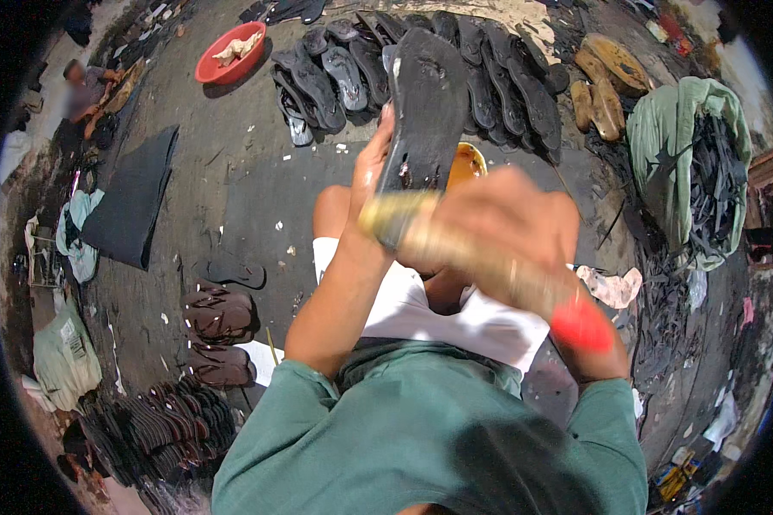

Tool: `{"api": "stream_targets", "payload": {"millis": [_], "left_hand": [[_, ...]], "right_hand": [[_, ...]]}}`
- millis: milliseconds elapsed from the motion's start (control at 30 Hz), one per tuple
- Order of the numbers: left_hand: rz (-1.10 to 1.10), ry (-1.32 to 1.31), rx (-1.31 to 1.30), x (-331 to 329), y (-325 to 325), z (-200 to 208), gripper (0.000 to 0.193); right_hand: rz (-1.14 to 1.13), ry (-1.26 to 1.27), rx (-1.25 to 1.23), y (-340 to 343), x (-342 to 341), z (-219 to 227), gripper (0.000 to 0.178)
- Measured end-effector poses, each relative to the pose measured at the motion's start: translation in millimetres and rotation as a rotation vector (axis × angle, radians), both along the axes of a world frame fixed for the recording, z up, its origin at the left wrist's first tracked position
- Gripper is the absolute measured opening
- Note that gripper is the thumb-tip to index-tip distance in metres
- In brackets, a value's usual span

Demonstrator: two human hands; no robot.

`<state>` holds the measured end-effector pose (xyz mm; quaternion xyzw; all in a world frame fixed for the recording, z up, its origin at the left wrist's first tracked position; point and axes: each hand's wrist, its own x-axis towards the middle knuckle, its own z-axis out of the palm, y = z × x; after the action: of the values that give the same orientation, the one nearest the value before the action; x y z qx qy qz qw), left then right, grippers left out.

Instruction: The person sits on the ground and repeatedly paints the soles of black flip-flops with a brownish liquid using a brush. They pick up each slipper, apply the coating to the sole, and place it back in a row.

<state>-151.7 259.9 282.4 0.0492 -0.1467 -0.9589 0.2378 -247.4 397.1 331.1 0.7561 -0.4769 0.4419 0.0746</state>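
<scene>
My left hand [372, 167] grips the edge of a black flip-flop sole [428, 103], held up in front of me with its toe end pointing away. Shiny wet-looking spots show near its lower end. In my right hand [511, 210] is a thick tan stick-like tool [481, 262], smeared by motion. One end of it is red and the other yellow and dark; its kind is too blurred to make out. The yellow-dark end overlaps the lower part of the sole, though I cannot tell whether they touch. Partly hidden behind sole and hand stands a yellow-orange container [466, 163].
Rows of black flip-flops [345, 77] lie ahead, beside a red basin [233, 53] holding pale cloth. Wooden foot forms [605, 81] and a green sack of black scraps [666, 163] are at right. Brown flip-flops [219, 313] and stacked soles [159, 429] lie left. Another person [86, 90] sits far left.
</scene>
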Motion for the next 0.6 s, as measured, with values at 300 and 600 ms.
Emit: {"api": "stream_targets", "payload": {"millis": [300,600], "left_hand": [[-0.029,0.142,-0.071,1,-10,-17,0.042],[-0.052,0.093,-0.215,26,22,-31,0.047]], "right_hand": [[0.098,-0.153,0.029,4,6,-20,0.031],[-0.219,-0.365,0.079,-68,-77,28,0.025]]}}
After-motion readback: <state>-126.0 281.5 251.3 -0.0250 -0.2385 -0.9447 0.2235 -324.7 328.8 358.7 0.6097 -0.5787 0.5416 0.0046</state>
